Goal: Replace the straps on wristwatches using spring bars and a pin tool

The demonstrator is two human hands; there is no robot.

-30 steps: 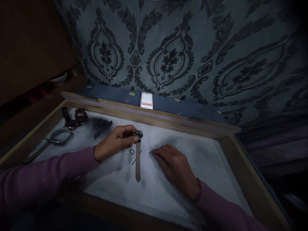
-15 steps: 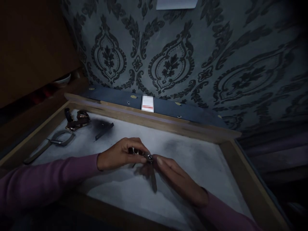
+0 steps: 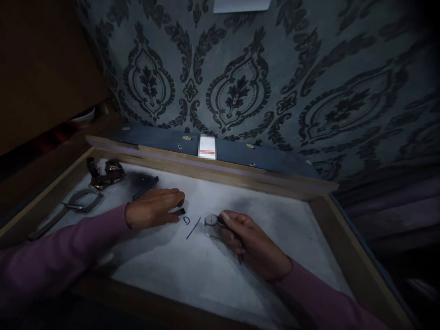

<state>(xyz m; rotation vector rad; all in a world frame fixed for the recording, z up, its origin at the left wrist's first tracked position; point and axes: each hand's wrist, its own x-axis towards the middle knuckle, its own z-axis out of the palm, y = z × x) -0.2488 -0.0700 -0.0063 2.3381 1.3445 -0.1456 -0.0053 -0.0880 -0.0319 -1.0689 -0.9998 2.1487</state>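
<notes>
right hand clamped on watch. left hand at black piece, can't tell if gripped. dark watches by tray's far left corner.

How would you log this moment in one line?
right hand: holds wristwatch | left hand: at dark strip, grip unclear | place: over wooden tray

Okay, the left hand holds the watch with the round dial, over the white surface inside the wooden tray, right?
Wrong hand: the head view shows the right hand holding the round-dialled watch, over the white surface inside the wooden tray.
</notes>
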